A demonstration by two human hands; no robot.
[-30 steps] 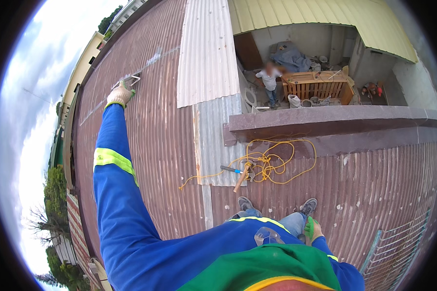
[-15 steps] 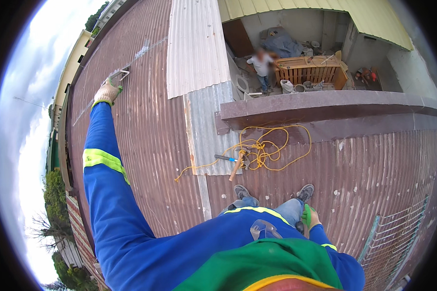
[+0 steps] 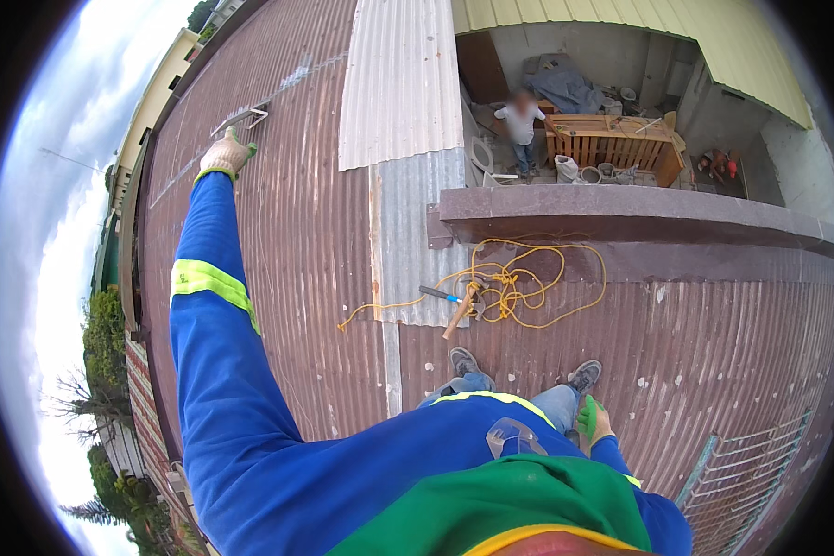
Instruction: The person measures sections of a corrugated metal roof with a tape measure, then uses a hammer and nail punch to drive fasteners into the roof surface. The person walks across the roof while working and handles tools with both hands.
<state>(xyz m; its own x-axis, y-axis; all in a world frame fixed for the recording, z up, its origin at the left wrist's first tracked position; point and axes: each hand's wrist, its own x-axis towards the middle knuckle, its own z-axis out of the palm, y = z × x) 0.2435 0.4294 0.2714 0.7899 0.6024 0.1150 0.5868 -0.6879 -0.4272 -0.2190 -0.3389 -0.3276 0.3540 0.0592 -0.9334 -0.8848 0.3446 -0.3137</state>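
Note:
My left hand [image 3: 225, 155], in a pale glove with green fingertips, reaches far out over the brown corrugated roof [image 3: 287, 241]. Its thumb stands apart and a finger points outward, with no held thing showing. Just beyond the fingertips is a grey, bent metal bracket-like piece [image 3: 243, 119]; whether they touch I cannot tell. Beside my thigh hangs my right hand [image 3: 596, 421], gloved likewise, fingers loosely apart and nothing seen in it. In front of my shoes lie a tangled yellow rope [image 3: 507, 295] and a hammer [image 3: 454, 315] with a wooden handle. A dark-and-blue handled tool [image 3: 440, 294] touches them.
Pale corrugated sheets [image 3: 398, 83] overlap the roof ahead. A raised brown ledge [image 3: 621, 206] borders a sunken work area, where a person [image 3: 519, 125] stands by a wooden slatted crate [image 3: 612, 144]. A metal grille [image 3: 746, 477] lies at right. The roof's edge drops off at left.
The whole view has shifted, so the roof and sheets sit slightly further right and higher. My left arm stays stretched out by the bracket-like piece, its thumb now more visible. My right hand hangs as before.

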